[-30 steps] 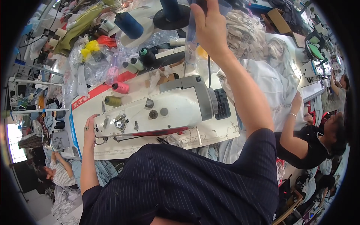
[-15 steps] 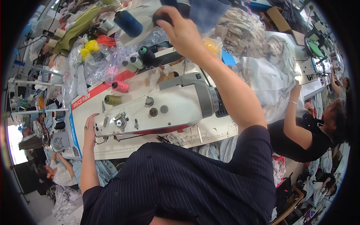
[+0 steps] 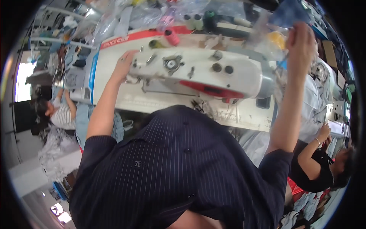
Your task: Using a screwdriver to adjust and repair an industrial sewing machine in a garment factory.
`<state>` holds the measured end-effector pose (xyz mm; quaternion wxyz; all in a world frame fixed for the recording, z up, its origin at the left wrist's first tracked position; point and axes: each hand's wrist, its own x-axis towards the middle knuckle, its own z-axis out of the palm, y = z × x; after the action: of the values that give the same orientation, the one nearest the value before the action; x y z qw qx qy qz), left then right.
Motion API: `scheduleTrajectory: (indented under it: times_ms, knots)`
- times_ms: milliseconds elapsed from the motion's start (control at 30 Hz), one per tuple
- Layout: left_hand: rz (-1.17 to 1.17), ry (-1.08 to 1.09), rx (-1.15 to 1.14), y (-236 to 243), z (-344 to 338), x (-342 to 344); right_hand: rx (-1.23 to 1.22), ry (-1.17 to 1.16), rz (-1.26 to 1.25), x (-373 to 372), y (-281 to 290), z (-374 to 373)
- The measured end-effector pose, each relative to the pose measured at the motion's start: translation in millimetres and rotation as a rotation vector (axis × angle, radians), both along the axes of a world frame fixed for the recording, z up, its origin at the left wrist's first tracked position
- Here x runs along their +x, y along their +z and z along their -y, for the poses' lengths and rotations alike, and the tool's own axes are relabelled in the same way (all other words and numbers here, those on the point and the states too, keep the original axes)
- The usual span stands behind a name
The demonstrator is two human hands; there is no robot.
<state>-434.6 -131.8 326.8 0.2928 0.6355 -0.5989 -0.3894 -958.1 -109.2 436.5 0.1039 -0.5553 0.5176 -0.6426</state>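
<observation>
A white sewing machine [image 3: 198, 72] with a grey right end and a red stripe lies across the table before me. My left hand [image 3: 125, 65], a ring on one finger, rests against the machine's left end with its fingers stretched out. Far to the right, my right hand [image 3: 302, 45] is raised beyond the machine and smeared by motion. Just past its fingertips is a blue sheet-like piece [image 3: 289, 14]; whether the hand grips it cannot be made out. A pink thread spool [image 3: 171, 37] and an olive thread spool [image 3: 155, 44] lie behind the machine.
Pale thread cones [image 3: 193, 22] and a dark green cone [image 3: 210, 21] stand behind, among clear plastic bags. White cloth [image 3: 310, 89] is heaped at the right. A co-worker in black [image 3: 316, 168] sits there; another person in stripes [image 3: 63, 112] is at the left.
My right hand has swung right, away from the dark blue cone. The view has shifted, so the machine appears higher and farther right. My left hand stays at the machine's left end.
</observation>
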Motion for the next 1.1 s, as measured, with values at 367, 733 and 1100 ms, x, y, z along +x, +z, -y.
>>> scheduleTrajectory:
  times_ms: [367, 733, 1100]
  knots:
    - [-0.176, 0.127, 0.103, -4, 2, 11, -0.215, -0.124, 0.21, 80, -114, -247]
    - [-0.122, 0.064, 0.073, 2, -2, 7, 0.094, -0.229, 0.106, 53, -17, -72]
    - [-0.082, 0.061, 0.022, -13, -1, 38, -0.17, 0.037, 0.588, 46, -88, -159]
